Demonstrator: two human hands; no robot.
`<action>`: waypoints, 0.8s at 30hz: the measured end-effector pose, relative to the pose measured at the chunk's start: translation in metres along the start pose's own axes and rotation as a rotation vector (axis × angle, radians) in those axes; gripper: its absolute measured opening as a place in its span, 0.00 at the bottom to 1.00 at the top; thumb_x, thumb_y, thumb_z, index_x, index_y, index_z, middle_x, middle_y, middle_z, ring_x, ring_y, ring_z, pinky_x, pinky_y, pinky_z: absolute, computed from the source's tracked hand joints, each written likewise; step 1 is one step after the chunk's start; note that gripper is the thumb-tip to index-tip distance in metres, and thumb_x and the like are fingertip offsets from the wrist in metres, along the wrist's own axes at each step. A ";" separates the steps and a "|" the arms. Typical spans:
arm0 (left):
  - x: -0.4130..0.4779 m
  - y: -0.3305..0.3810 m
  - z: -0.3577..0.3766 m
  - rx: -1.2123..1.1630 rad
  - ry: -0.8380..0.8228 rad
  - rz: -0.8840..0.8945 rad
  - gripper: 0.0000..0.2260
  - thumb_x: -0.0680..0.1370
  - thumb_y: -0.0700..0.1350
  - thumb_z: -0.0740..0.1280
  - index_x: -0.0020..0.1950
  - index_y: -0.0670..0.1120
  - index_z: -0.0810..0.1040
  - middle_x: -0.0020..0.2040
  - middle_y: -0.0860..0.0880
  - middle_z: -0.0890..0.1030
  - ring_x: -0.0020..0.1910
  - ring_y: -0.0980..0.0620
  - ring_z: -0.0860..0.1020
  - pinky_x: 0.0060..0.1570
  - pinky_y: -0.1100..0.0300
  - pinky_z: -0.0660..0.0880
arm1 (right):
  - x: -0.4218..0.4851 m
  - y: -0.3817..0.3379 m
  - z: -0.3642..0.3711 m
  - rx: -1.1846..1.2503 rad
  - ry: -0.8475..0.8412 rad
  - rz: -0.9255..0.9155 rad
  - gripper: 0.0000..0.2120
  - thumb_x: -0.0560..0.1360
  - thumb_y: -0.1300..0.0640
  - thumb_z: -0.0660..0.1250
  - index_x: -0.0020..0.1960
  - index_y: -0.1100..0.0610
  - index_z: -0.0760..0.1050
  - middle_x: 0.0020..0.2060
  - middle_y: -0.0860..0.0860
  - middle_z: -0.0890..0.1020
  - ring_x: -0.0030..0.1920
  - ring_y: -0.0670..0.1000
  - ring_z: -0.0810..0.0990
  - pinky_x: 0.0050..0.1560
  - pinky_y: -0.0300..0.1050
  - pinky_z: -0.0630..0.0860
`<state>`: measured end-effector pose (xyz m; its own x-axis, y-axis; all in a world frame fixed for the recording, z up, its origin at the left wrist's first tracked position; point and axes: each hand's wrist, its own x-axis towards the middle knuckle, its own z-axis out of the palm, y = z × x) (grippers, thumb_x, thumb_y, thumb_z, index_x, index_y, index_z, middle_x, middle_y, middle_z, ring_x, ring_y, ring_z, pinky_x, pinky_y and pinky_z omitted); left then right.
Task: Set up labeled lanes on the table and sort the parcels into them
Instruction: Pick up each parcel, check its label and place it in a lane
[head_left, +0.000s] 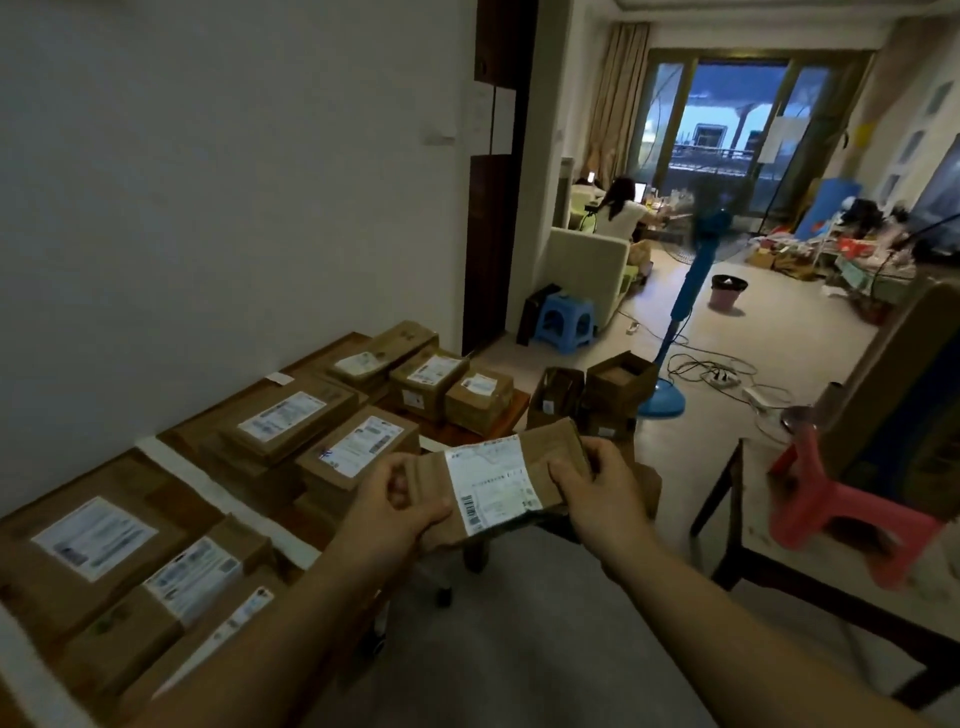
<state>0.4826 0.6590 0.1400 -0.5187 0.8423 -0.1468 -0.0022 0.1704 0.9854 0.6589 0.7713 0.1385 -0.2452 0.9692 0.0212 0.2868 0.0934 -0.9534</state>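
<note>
The person holds a brown cardboard parcel (493, 483) in the air with both hands, just off the near right edge of the surface (493, 427) and above the floor. A white shipping label with a barcode wraps over the parcel's top and front. The left hand (395, 499) grips its left end, with the thumb on top and the fingers curled round the cardboard. The right hand (602, 488) grips the right end, its fingers (569, 474) bent and pinching the edge.

The surface runs along the white wall on the left and carries many labelled brown parcels in three clusters: a near cluster (93, 561), a middle cluster (291, 426) and a far cluster (431, 374). A white strip (244, 499) lies across the surface between the near and middle clusters.

More cardboard boxes (618, 384) stand on the floor beyond the held parcel, near the base of a blue fan (696, 260). A pink stool (831, 499) lies on a second table (753, 525) to the right.
</note>
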 end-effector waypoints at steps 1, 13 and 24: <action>0.012 -0.001 0.003 0.004 0.018 -0.005 0.21 0.75 0.40 0.69 0.60 0.58 0.66 0.56 0.53 0.75 0.45 0.59 0.76 0.32 0.67 0.75 | 0.016 0.004 0.004 -0.019 -0.035 0.000 0.13 0.77 0.49 0.64 0.59 0.43 0.67 0.54 0.48 0.78 0.50 0.47 0.80 0.48 0.47 0.81; 0.099 -0.062 -0.006 0.020 0.576 -0.182 0.25 0.74 0.44 0.71 0.68 0.49 0.66 0.55 0.55 0.73 0.56 0.52 0.75 0.54 0.55 0.76 | 0.169 0.038 0.107 -0.131 -0.794 -0.171 0.20 0.73 0.51 0.71 0.57 0.34 0.65 0.50 0.28 0.74 0.52 0.29 0.74 0.49 0.28 0.71; 0.110 -0.109 0.072 0.019 0.733 -0.357 0.34 0.71 0.41 0.74 0.70 0.58 0.59 0.54 0.62 0.72 0.55 0.58 0.75 0.44 0.67 0.74 | 0.239 0.113 0.126 -0.316 -1.161 -0.238 0.34 0.75 0.52 0.68 0.75 0.46 0.54 0.66 0.41 0.69 0.65 0.43 0.68 0.65 0.45 0.69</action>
<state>0.4873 0.7704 0.0104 -0.9174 0.1877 -0.3509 -0.2617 0.3796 0.8874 0.5165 0.9845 -0.0020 -0.9555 0.1576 -0.2496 0.2944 0.4483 -0.8440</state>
